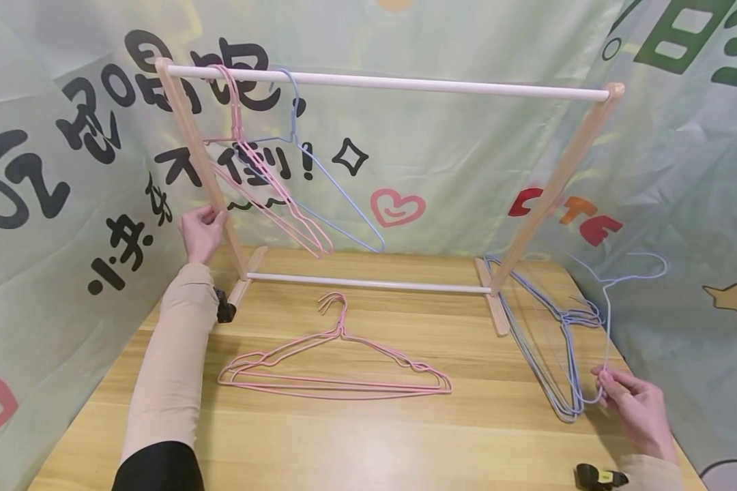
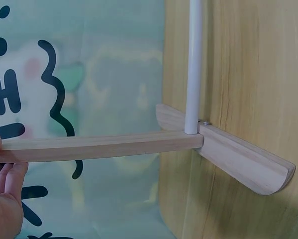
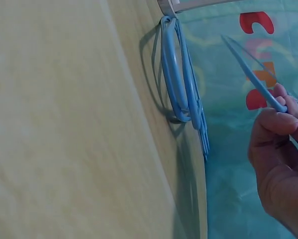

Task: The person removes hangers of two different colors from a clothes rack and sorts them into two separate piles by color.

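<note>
My left hand [image 1: 203,234] grips the left wooden post [image 2: 99,147] of a small clothes rack, thumb on one side and fingers on the other. At the right, my right hand [image 1: 641,409] pinches a blue wire hanger [image 3: 255,79] by one end, held up with its hook pointing right. Close beside it, a bunch of blue hangers [image 1: 570,361] leans against the rack's right foot on the table. Pink hangers [image 1: 264,170] and one blue hanger [image 1: 340,187] hang from the left part of the rack's white top bar [image 1: 393,83].
Several pink hangers [image 1: 342,334] lie stacked on the wooden table [image 1: 356,443], in front of the rack's lower white bar [image 1: 368,281]. A printed fabric backdrop [image 1: 454,164] encloses the table at the back and sides. The right post [image 1: 555,187] rises near the blue bunch.
</note>
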`<action>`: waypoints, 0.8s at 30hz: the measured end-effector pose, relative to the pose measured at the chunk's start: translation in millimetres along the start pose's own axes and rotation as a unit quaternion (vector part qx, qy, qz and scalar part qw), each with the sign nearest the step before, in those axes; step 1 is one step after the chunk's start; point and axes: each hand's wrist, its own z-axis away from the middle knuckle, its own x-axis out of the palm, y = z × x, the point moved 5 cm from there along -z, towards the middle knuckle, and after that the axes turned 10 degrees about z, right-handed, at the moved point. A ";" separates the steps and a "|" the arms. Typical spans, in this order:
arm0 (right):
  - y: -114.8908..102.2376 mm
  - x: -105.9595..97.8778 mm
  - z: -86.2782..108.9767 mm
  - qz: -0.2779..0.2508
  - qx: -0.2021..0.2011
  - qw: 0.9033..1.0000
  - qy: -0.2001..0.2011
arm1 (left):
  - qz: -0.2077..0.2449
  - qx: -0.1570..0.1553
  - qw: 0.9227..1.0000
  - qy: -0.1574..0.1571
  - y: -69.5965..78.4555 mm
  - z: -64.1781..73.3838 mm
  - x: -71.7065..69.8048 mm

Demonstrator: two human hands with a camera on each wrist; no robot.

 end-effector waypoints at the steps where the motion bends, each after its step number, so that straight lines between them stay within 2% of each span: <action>1: 0.8 -0.6 0.1 0.007 0.008 1.000 -0.007 | 0.002 0.000 1.000 0.000 -0.4 -0.1 0.0; 5: 3.8 -2.2 0.1 0.032 0.031 0.998 -0.036 | 0.003 0.000 1.000 -0.004 -1.1 -0.2 0.8; 11: 8.8 -0.4 -1.2 -0.006 0.022 0.996 -0.082 | 0.003 0.000 1.000 -0.005 -2.6 -1.0 2.3; 14: 10.4 -0.6 -2.0 -0.010 0.023 0.996 -0.087 | 0.003 -0.002 1.000 -0.006 -2.7 -1.0 2.4; 24: 14.8 -3.5 -3.6 0.042 0.047 0.991 -0.114 | 0.004 -0.003 1.000 -0.004 -1.9 -0.7 1.9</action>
